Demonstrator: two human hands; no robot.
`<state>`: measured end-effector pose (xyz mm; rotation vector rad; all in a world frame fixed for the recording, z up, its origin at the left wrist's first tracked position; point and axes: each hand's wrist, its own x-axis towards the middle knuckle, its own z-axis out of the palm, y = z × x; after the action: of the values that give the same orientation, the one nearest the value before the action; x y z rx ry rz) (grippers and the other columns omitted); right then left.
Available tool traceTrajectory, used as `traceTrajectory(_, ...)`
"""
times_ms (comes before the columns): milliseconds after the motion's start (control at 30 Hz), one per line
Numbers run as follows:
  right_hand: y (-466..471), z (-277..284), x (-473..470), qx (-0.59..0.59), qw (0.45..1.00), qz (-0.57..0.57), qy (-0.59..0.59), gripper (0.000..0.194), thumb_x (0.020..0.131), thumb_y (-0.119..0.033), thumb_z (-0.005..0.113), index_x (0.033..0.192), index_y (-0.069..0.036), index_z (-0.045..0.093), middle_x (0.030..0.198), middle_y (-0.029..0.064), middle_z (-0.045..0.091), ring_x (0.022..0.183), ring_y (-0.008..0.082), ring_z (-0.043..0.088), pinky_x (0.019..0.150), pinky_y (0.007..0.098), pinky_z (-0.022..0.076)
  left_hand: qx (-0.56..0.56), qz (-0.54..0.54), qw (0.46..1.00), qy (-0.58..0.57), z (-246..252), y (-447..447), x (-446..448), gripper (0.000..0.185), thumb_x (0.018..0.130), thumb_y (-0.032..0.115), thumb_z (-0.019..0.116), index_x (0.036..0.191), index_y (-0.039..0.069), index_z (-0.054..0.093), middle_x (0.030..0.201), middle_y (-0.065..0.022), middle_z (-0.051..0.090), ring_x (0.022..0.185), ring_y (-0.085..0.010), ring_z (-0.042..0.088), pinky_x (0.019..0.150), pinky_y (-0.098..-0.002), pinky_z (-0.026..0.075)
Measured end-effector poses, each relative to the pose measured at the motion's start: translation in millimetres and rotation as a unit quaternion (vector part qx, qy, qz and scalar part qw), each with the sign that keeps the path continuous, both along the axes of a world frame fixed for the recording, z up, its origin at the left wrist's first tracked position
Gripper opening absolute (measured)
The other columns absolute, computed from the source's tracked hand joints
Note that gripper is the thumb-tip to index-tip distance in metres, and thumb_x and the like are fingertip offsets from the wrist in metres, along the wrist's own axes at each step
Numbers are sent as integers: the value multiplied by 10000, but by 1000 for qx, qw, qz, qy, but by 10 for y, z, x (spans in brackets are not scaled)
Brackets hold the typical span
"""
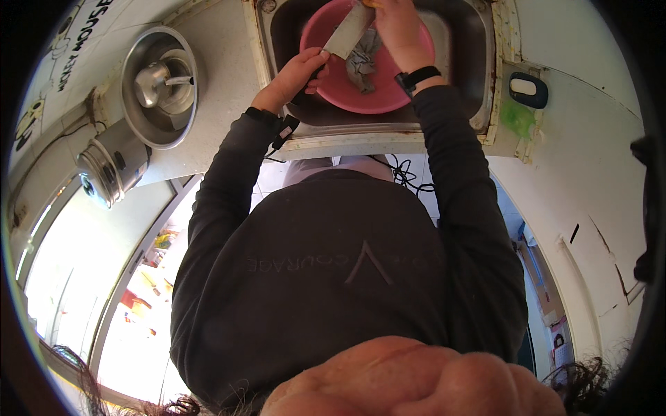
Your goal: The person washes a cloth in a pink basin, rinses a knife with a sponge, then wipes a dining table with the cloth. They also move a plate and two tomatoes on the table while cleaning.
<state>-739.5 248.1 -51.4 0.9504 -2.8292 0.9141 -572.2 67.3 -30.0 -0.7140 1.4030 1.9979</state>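
Observation:
My left hand grips the dark handle of a kitchen cleaver, its broad blade slanting up to the right over a pink plastic basin. At the far end of the blade, my right hand holds a small orange-yellow thing, perhaps a sponge, against or close to the metal. The top edge of the picture cuts it off, so its shape is unclear. Below the blade, a crumpled grey cloth lies in the basin. The basin stands in a stainless steel sink.
On the left counter is a large steel bowl with metal ware inside. Beside it lies a steel cylindrical container. A dark soap dish with white soap and a green bag-like item sit right of the sink. Black cable trails on the floor.

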Motion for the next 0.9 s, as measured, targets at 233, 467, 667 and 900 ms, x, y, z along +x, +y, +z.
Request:
traceTrajectory(233,-54,-129,270,-168,975,18,-145,178,840,-67,601,981,-88,706,999,111,657,964,314,625,822,424,518,0,-16,1000,19,-19,-15,70,199,1044,319,494,997,128,521,748,24,466,552,-67,389,448,-224,302)
traceTrajectory(467,-140,-211,178,-98,995,13,24,136,832,-95,605,898,-81,723,901,130,658,892,337,625,764,446,508,-33,-25,997,62,-47,-32,-136,188,1044,284,491,1018,103,533,778,12,487,559,-77,415,449,-230,328)
traceTrajectory(667,-151,-276,748,-169,984,63,9,162,809,-49,622,939,-80,714,950,90,656,929,325,617,797,424,515,-50,8,995,84,-188,-29,-212,240,1018,314,526,947,87,559,764,14,513,576,-82,441,483,-246,350)
traceTrajectory(900,213,-272,867,-183,971,150,-18,212,782,-7,616,971,-66,691,981,88,636,918,324,599,801,424,501,12,-1,1000,28,-264,63,-79,235,1028,314,501,1033,83,543,785,5,516,587,-92,444,479,-235,343)
